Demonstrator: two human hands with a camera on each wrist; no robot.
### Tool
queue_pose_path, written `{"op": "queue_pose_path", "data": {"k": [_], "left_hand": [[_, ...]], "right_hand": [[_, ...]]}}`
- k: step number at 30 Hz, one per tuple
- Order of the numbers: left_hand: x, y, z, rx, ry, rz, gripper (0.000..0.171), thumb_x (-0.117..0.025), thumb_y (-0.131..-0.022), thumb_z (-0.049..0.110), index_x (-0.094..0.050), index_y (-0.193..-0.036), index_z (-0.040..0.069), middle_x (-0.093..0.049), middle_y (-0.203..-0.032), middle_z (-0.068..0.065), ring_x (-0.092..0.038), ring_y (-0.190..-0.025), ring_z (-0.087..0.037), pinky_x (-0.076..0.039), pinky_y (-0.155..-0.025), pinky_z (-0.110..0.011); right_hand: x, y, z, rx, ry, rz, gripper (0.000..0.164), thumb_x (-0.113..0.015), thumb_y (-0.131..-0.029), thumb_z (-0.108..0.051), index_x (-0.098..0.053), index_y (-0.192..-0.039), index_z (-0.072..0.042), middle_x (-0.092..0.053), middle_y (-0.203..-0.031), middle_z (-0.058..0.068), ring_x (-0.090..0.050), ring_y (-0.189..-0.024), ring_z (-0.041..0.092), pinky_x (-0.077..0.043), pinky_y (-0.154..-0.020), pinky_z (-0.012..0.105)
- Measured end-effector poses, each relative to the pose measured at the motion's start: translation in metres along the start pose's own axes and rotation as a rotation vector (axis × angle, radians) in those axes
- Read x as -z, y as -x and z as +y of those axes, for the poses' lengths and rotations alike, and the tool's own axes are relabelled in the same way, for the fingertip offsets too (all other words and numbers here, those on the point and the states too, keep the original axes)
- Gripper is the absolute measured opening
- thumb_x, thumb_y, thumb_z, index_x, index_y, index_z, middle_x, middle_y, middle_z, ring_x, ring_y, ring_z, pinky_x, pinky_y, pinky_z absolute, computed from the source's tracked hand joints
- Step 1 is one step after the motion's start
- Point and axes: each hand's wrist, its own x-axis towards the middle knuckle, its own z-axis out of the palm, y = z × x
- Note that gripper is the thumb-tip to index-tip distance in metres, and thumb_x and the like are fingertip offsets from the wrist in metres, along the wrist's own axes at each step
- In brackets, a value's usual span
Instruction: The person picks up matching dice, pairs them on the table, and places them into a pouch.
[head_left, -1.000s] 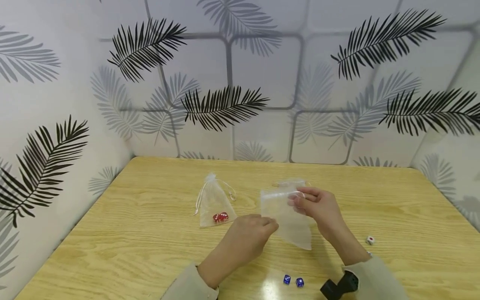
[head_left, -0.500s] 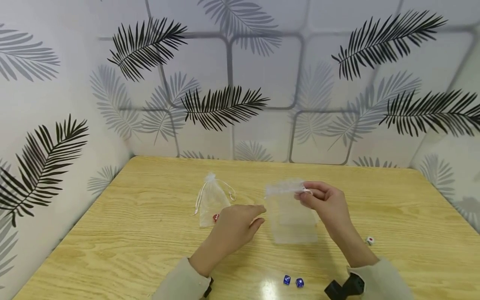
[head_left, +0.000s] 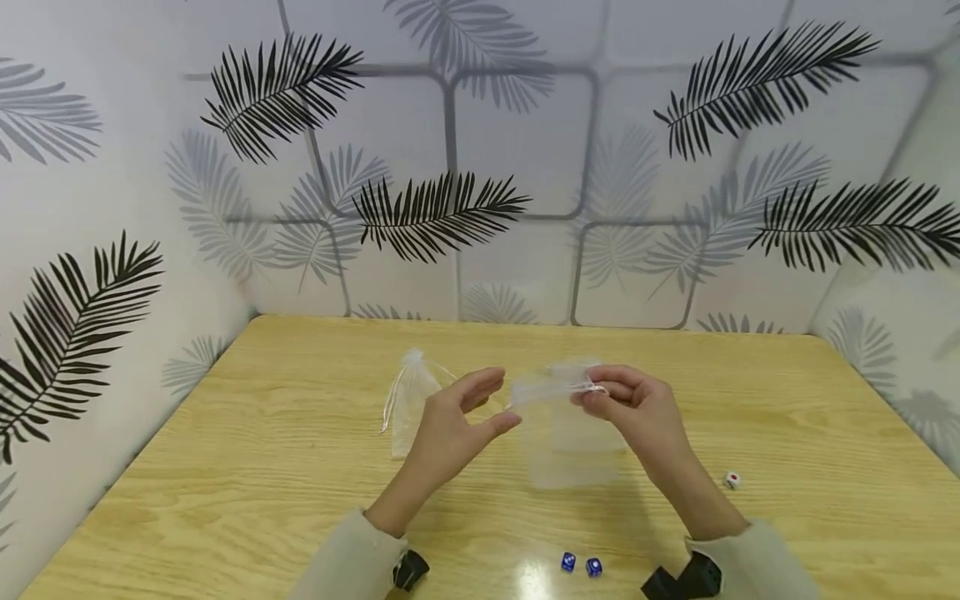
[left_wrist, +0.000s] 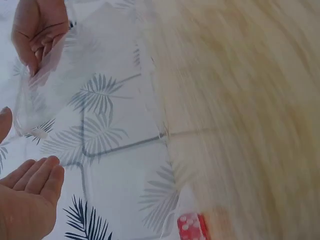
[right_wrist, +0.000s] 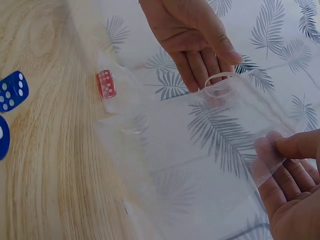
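Note:
My right hand [head_left: 641, 417] pinches the upper right corner of a sheer white drawstring bag [head_left: 562, 467], holding it upright above the table. In the right wrist view, the bag's mesh [right_wrist: 185, 150] is see-through and a loop of its cord [right_wrist: 220, 77] stands out at the top corner. My left hand [head_left: 442, 429] is at the bag's left edge, thumb and fingers spread apart. Behind that hand lies another sheer drawstring bag [head_left: 408, 400], partly covered by it. Red dice [right_wrist: 106, 83] inside it are hidden in the head view.
Two blue dice [head_left: 568, 562] lie near the front of the wooden table [head_left: 262, 467]. A white die [head_left: 732, 480] with a red dot sits beyond my right forearm. Behind the held bag, another sheer bag [head_left: 577, 365] shows. A leaf-patterned wall [head_left: 517, 267] borders the back.
My left hand has left the bag's lower left side and risen to its upper left edge, fingers spreading. The bag, still pinched by my right hand, has swung to face forward.

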Motion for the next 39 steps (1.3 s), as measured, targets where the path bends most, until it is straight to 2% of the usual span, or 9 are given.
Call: {"op": "queue_pose_path", "data": {"k": [5,10,14,16,18,24,29,34,39], "left_hand": [[-0.002,-0.002,0.004,0.052,0.16,-0.07,0.048,-0.073,-0.083,0.012,-0.058,-0.129,0.006,-0.059,-0.13,-0.013,-0.06,-0.118,-0.027,-0.05,-0.096,-0.035],[-0.006,0.0,0.006,0.034,0.166,-0.031,0.031,-0.071,-0.084,0.007,-0.067,-0.115,0.002,-0.069,-0.111,-0.017,-0.069,-0.097,-0.027,-0.056,-0.079,-0.025],[-0.009,0.001,0.006,-0.023,0.106,0.034,0.021,-0.07,-0.084,0.005,-0.072,-0.104,0.003,-0.072,-0.101,-0.016,-0.071,-0.088,-0.025,-0.056,-0.073,-0.02],[-0.01,0.001,0.006,-0.042,0.072,0.05,0.018,-0.07,-0.083,0.005,-0.073,-0.101,0.004,-0.072,-0.098,-0.015,-0.072,-0.085,-0.024,-0.056,-0.072,-0.02],[-0.01,0.002,0.005,-0.06,0.035,0.057,0.017,-0.07,-0.083,0.004,-0.074,-0.1,0.004,-0.073,-0.095,-0.014,-0.072,-0.083,-0.023,-0.056,-0.071,-0.02],[-0.011,0.003,0.006,-0.14,-0.066,0.049,0.016,-0.069,-0.084,0.002,-0.073,-0.1,0.003,-0.073,-0.096,-0.013,-0.072,-0.083,-0.021,-0.057,-0.072,-0.02],[-0.011,0.004,0.005,-0.217,-0.113,0.048,0.017,-0.068,-0.084,0.001,-0.073,-0.101,0.0,-0.073,-0.096,-0.014,-0.073,-0.082,-0.021,-0.056,-0.071,-0.018],[-0.011,0.006,0.004,-0.308,-0.216,0.045,0.017,-0.07,-0.083,0.001,-0.073,-0.1,0.0,-0.074,-0.094,-0.012,-0.072,-0.078,-0.017,-0.055,-0.067,-0.016],[-0.011,0.008,0.005,-0.381,-0.303,0.028,0.02,-0.07,-0.083,0.003,-0.072,-0.102,-0.001,-0.074,-0.097,-0.012,-0.071,-0.081,-0.016,-0.055,-0.068,-0.019]], "right_hand": [[-0.004,0.001,0.0,0.003,-0.005,-0.032,0.023,-0.061,-0.09,0.0,-0.067,-0.101,-0.019,-0.073,-0.088,-0.012,-0.07,-0.083,0.004,-0.056,-0.077,0.02],[-0.006,0.002,0.0,0.03,0.024,-0.064,0.024,-0.06,-0.089,0.003,-0.067,-0.102,-0.016,-0.073,-0.089,-0.013,-0.07,-0.083,0.004,-0.055,-0.077,0.019],[-0.006,0.003,0.001,0.077,0.091,-0.093,0.018,-0.061,-0.087,0.007,-0.063,-0.105,0.003,-0.071,-0.089,-0.015,-0.069,-0.081,0.003,-0.055,-0.074,0.017],[-0.006,0.003,0.001,0.114,0.131,-0.121,0.022,-0.061,-0.087,0.006,-0.058,-0.108,0.012,-0.07,-0.092,-0.016,-0.068,-0.084,0.002,-0.055,-0.074,0.017],[-0.006,0.004,0.001,0.157,0.173,-0.153,0.026,-0.062,-0.087,0.005,-0.055,-0.111,0.014,-0.068,-0.098,-0.017,-0.067,-0.089,0.001,-0.055,-0.076,0.017],[-0.01,0.004,0.0,0.322,0.287,-0.167,0.025,-0.061,-0.088,0.005,-0.059,-0.112,0.005,-0.063,-0.109,-0.01,-0.061,-0.102,0.002,-0.05,-0.088,0.016],[-0.014,0.005,0.0,0.42,0.358,-0.14,0.015,-0.059,-0.089,0.006,-0.066,-0.101,0.001,-0.066,-0.106,-0.004,-0.062,-0.097,0.003,-0.052,-0.082,0.018],[-0.014,0.005,0.003,0.432,0.517,-0.075,0.014,-0.058,-0.09,0.003,-0.071,-0.095,-0.003,-0.071,-0.094,0.009,-0.064,-0.085,0.003,-0.054,-0.075,0.021],[-0.016,0.005,0.001,0.448,0.583,-0.01,0.014,-0.06,-0.088,0.005,-0.072,-0.092,-0.002,-0.073,-0.087,0.008,-0.064,-0.078,0.001,-0.054,-0.069,0.02]]}}
